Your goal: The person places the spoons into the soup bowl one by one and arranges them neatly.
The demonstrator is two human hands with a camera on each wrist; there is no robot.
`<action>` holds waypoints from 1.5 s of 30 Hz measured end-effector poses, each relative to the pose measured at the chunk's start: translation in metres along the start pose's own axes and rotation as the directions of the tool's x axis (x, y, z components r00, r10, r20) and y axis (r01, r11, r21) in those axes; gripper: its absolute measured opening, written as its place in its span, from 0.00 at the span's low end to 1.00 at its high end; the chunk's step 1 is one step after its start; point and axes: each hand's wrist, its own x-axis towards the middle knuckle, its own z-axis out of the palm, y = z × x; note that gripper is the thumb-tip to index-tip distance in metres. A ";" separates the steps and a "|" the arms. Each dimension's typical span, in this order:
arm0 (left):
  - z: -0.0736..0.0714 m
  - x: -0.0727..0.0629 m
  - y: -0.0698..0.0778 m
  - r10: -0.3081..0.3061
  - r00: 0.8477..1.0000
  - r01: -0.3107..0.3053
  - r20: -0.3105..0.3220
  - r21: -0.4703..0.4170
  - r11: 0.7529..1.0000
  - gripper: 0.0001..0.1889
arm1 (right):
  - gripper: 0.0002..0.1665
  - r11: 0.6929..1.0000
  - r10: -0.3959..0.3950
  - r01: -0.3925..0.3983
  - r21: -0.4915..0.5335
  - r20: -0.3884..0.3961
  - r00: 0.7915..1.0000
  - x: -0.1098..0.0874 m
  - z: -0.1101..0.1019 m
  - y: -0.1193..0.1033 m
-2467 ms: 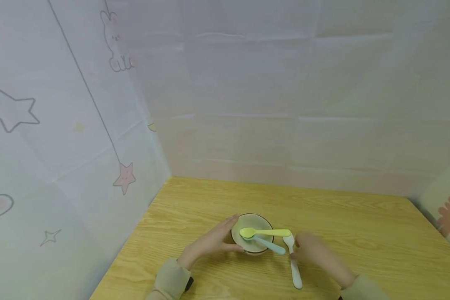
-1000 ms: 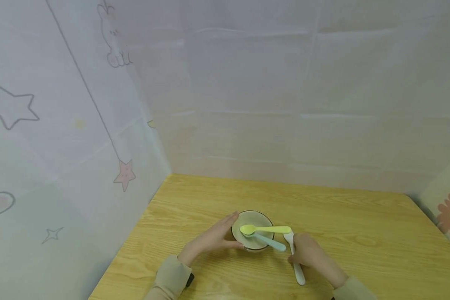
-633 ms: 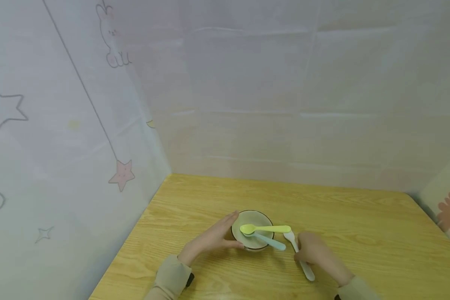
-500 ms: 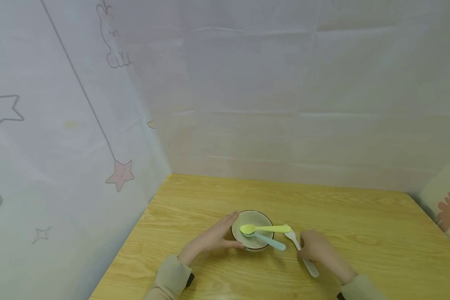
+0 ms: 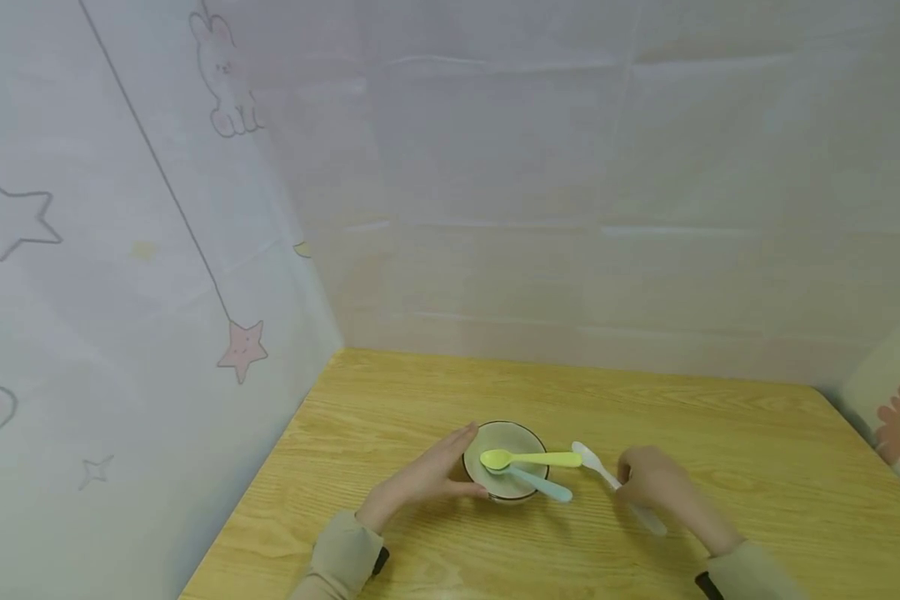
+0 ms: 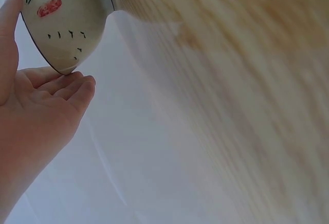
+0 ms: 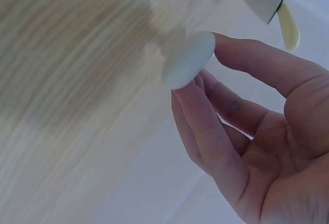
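Note:
A pale bowl (image 5: 504, 492) with a dark rim and painted flowers stands on the wooden table. My left hand (image 5: 427, 477) holds its left side, thumb and fingers spread around the rim. A yellow spoon (image 5: 543, 458) and a light-blue utensil (image 5: 542, 483) rest in it, handles over the right rim; the yellow one hides the blue one's head. Right of the bowl, my right hand (image 5: 656, 483) pinches a white spoon (image 5: 596, 467) by its handle. In the right wrist view, thumb and fingertips grip the white handle end (image 7: 188, 62). Whether the spoon touches the table is unclear.
The wooden table (image 5: 435, 392) reaches back to pale hanging sheets (image 5: 495, 208) with printed stars, a rabbit and a flower. A sheet also borders the left side. Both sleeves are light-coloured, with a dark band at each wrist.
My right hand has taken hold of the white spoon and moved right and away from me, turning the spoon's handle outward to the right. The left hand and bowl stay put.

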 end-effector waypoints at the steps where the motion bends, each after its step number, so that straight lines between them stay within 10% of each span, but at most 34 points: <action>1: 0.000 0.000 0.000 -0.001 1.000 0.001 0.000 -0.002 1.000 0.53 | 0.09 1.000 -0.007 0.007 -0.003 0.003 1.000 0.000 -0.003 0.002; 24: -0.002 -0.002 0.002 0.001 1.000 -0.001 0.002 -0.009 1.000 0.53 | 0.06 0.989 -0.053 0.066 -0.132 0.104 0.993 0.011 -0.059 0.013; 45: 0.000 0.000 0.003 0.004 1.000 -0.004 0.001 -0.010 1.000 0.53 | 0.05 0.963 -0.181 0.199 -0.183 0.111 0.977 0.017 -0.087 -0.023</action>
